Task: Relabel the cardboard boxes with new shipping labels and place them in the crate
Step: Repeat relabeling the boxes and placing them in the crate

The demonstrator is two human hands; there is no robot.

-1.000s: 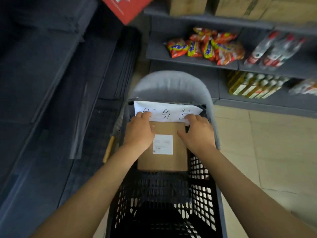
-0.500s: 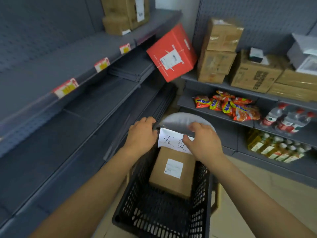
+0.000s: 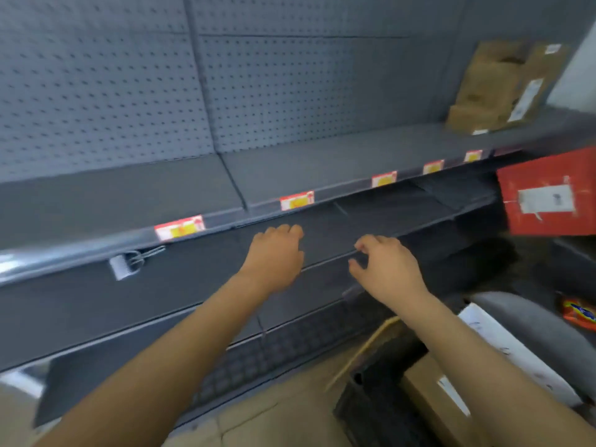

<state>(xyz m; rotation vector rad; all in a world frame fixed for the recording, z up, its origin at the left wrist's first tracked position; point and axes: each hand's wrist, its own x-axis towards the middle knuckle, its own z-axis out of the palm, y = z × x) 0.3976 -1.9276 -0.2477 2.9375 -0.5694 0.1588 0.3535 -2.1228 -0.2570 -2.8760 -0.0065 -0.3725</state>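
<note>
Both hands [image 3: 274, 256] [image 3: 388, 269] have left the crate [image 3: 364, 411]; labels blurred, unreadable.

You're facing matt grey painted metal shelving [image 3: 322, 162] with a perforated back panel [image 3: 129, 91] — its front rail [image 3: 64, 253] alone shines glossy. Glossy red-and-yellow price tags [image 3: 179, 226] sit in that rail. The cardboard boxes [image 3: 496, 88] on the top shelf look dull, rough brown, with white paper labels. The red box [image 3: 548, 195] is smoother card. Low at your right, the black crate [image 3: 371, 411] is latticed plastic — its cardboard box [image 3: 429, 391] matt brown.
</note>
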